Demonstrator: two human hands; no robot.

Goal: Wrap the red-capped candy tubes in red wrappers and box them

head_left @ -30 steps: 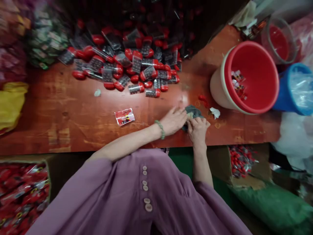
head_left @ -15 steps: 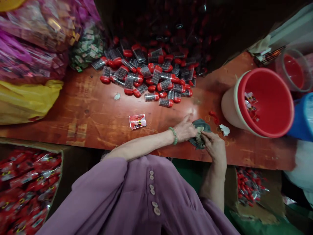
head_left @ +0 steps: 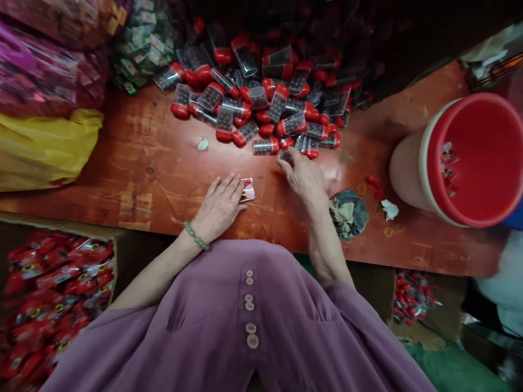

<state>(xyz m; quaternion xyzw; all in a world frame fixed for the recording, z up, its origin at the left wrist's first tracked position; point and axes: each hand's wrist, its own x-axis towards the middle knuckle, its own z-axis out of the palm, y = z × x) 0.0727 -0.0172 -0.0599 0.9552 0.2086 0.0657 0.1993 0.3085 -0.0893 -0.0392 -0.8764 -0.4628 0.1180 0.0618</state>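
Note:
My left hand (head_left: 218, 209), a green bead bracelet on its wrist, lies flat with fingers stretched out over a small red printed label (head_left: 248, 189); only the label's right end shows. At the near edge of the pile, my right hand (head_left: 305, 175) has its thumb and fingers round a small clear plastic container (head_left: 285, 157), largely hidden by the fingers. The heaped containers (head_left: 265, 146) like it have red rounded ends and dark dots. A crumpled dark green cloth (head_left: 349, 213) rests beside my right forearm.
A red-lined bucket (head_left: 476, 163) with several small labels stands at the right. White scrap (head_left: 389, 210) and rubber bands lie before it. Filled plastic bags (head_left: 49, 76) and a yellow bag (head_left: 49, 147) sit left. Below the table are cartons of red packets (head_left: 53, 283) and red-ended pieces (head_left: 412, 296).
Both hands have left the green cloth. My left hand moved left onto the label; my right hand moved up and left to the pile and took hold of a container. The view shifted slightly.

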